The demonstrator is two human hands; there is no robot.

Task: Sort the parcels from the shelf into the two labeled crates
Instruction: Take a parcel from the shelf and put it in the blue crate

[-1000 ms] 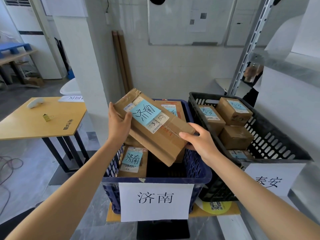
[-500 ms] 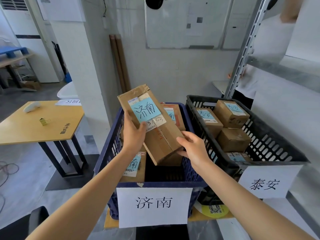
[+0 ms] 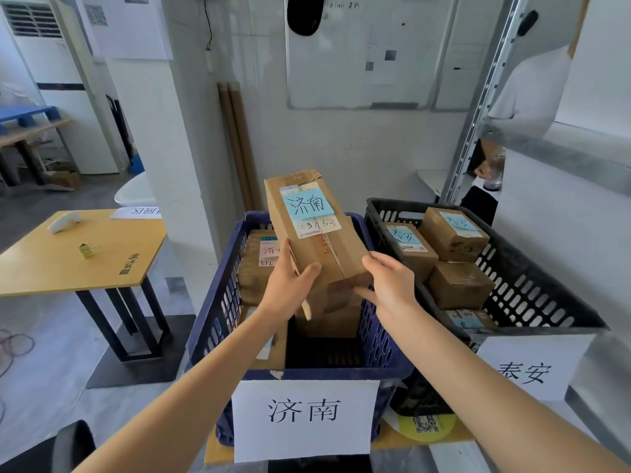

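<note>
Drop-off step: left hand (image 3: 289, 287) and right hand (image 3: 387, 285) are clamped on the lower end of the box (image 3: 316, 254), held tilted above the blue crate (image 3: 307, 374) (its label matches the sign (image 3: 304, 418)); next it likely needs lowering in, then release

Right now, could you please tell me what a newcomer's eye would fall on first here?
A long cardboard parcel with a blue 济南 note stands out at centre, gripped by the left hand and right hand over the blue crate. Right of it, the black crate holds smaller parcels.
</note>
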